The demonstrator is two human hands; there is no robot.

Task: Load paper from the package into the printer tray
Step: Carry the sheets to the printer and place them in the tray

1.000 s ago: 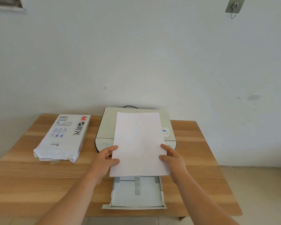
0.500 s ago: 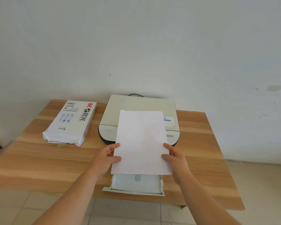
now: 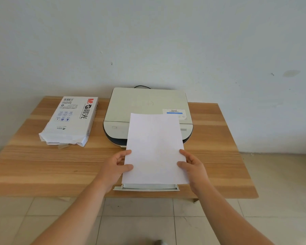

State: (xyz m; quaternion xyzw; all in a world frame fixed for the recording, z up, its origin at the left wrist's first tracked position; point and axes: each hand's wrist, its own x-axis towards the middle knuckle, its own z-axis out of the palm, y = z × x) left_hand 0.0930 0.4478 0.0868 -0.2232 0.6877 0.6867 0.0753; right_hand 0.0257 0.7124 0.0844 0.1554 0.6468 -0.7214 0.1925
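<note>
A stack of white paper (image 3: pixel 155 149) is being held above the pulled-out printer tray (image 3: pixel 146 187), of which only the near lip is showing beneath the paper's near edge. The stack is being grasped at its left edge by the left hand (image 3: pixel 116 167) and at its right edge by the right hand (image 3: pixel 193 167), with each thumb being laid on the top sheet and the remaining fingers being curled beneath it. The far part of the paper is being seen over the front of the white printer (image 3: pixel 148 105), which is being supported at the far middle of the wooden table (image 3: pixel 42 165); a label with a blue band (image 3: pixel 174 113) is being displayed on the printer's lid, to the right. The torn-open paper package (image 3: pixel 72 119) is being left lying flat on the table to the left of the printer, apart from both hands, its ragged open end being turned toward the near side. A black cable (image 3: pixel 142 86) is being shown behind the printer, against the pale wall (image 3: pixel 148 41).
</note>
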